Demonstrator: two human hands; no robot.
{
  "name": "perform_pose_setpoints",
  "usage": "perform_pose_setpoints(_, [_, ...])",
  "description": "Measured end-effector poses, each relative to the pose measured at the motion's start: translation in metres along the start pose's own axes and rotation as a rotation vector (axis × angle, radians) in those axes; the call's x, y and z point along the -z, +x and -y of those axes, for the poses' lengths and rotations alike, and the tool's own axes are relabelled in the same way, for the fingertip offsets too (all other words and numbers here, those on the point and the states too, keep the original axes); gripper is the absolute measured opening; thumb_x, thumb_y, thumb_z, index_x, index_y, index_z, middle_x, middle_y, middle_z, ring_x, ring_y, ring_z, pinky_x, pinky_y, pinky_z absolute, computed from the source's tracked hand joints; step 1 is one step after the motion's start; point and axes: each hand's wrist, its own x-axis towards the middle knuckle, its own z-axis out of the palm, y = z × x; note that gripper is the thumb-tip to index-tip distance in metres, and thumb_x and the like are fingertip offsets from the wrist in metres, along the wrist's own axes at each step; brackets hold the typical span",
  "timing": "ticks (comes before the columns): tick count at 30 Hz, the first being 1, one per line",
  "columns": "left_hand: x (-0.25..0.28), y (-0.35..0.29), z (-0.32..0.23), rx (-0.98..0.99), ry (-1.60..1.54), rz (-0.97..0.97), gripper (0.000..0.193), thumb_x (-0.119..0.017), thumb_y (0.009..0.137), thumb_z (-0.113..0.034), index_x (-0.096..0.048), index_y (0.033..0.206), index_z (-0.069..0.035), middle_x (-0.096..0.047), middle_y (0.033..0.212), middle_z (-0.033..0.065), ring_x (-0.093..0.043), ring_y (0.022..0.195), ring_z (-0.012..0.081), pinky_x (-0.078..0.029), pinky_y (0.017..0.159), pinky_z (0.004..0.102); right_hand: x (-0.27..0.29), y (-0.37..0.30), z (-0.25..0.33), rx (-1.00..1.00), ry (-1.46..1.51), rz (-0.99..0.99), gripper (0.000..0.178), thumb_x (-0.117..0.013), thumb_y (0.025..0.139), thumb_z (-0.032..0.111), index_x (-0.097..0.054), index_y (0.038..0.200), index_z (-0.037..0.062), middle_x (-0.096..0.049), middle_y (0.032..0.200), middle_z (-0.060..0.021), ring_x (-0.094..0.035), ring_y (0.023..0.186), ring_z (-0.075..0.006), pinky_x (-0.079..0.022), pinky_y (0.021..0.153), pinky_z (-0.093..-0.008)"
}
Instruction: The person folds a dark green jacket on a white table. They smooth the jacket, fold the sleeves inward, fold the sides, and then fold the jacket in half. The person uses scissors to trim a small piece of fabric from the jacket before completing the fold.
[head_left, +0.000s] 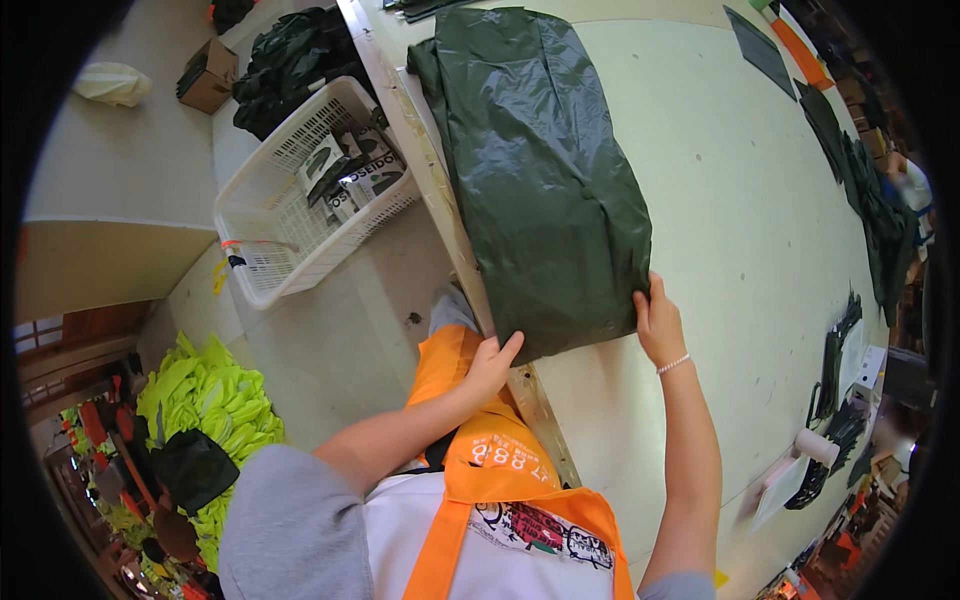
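Head view, looking down at a work table filling the centre and right of frame. Folded dark green garment of glossy, thin, crinkled sheet material, lying flat near the table's left edge, running from the upper centre down to mid-frame; near end squared off, a lengthwise fold ridge visible along its right half. Left hand, just below centre, gripping the near-left corner: thumb on top, fingers curled under the edge, closed on the fabric. Right hand, right of centre, pinching the near-right corner, fingers bent over the hem, thumb hidden beneath; beaded bracelet at the wrist. Both hands at the same end, well apart from each other, holding the hem taut between them.

Judged good practice for a fold at this stage: equal tension on both corners, hem kept parallel to the table edge, corners carried together so the slippery layers below do not shift; trapped air pressed out afterwards, since such film tends to balloon and slide.

Surroundings: white plastic basket with packaged items at upper left, on the floor beside the table; heap of yellow-green garments at lower left; further dark pieces along the right rim; orange apron straps at bottom centre.
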Motion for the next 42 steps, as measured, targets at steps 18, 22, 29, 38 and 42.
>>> perform_pose_setpoints(18, [0.129,0.280,-0.250,-0.840,1.033,-0.499,0.059,-0.063,0.082,-0.040,-0.051,0.120,0.003,-0.048,0.127,0.0211,-0.043,0.120,0.0350,-0.035,0.099,0.0413,0.011,0.291,0.011,-0.383,0.487,0.191,0.062,-0.043,0.093,0.053,-0.054,0.124,0.0005,-0.060,0.115,-0.0057,-0.054,0.103,-0.0150,-0.042,0.089,-0.0291])
perform_pose_setpoints(22, [0.147,0.378,-0.283,-0.634,0.949,-0.451,0.061,-0.059,0.083,-0.047,-0.055,0.116,0.004,-0.055,0.117,0.0216,-0.051,0.112,0.0341,-0.040,0.093,0.0392,-0.002,0.386,0.041,-0.520,0.768,0.164,0.063,-0.042,0.093,0.054,-0.055,0.122,-0.0008,-0.062,0.113,-0.0072,-0.057,0.099,-0.0160,-0.044,0.088,-0.0303])
perform_pose_setpoints(29, [0.156,0.390,-0.272,-0.434,0.097,-0.093,0.029,-0.064,0.084,-0.018,-0.063,0.106,0.001,-0.064,0.105,0.0102,-0.059,0.099,0.0230,-0.043,0.089,0.0317,0.027,0.418,0.134,-0.311,1.083,0.291,0.051,-0.065,0.084,0.025,-0.052,0.122,-0.0045,-0.060,0.114,-0.0107,-0.059,0.098,-0.0161,-0.048,0.085,-0.0287])
perform_pose_setpoints(38, [0.173,0.396,-0.280,-0.383,0.149,-0.356,0.021,-0.053,0.094,-0.017,-0.061,0.100,0.002,-0.062,0.091,0.0028,-0.053,0.084,0.0085,-0.043,0.077,0.0234,-0.034,0.477,0.156,-0.248,0.162,0.149,0.042,-0.080,0.068,0.025,-0.066,0.094,-0.0050,-0.068,0.082,-0.0092,-0.063,0.077,-0.0152,-0.051,0.072,-0.0300])
perform_pose_setpoints(42, [0.174,0.396,-0.299,-0.220,-0.039,-0.319,0.025,-0.058,0.092,-0.021,-0.063,0.091,0.003,-0.060,0.083,-0.0005,-0.050,0.076,0.0081,-0.043,0.071,0.0245,-0.012,0.474,0.125,-0.370,0.427,0.322,0.057,-0.069,0.077,0.046,-0.061,0.110,-0.0006,-0.066,0.100,-0.0081,-0.061,0.090,-0.0153,-0.047,0.080,-0.0280])
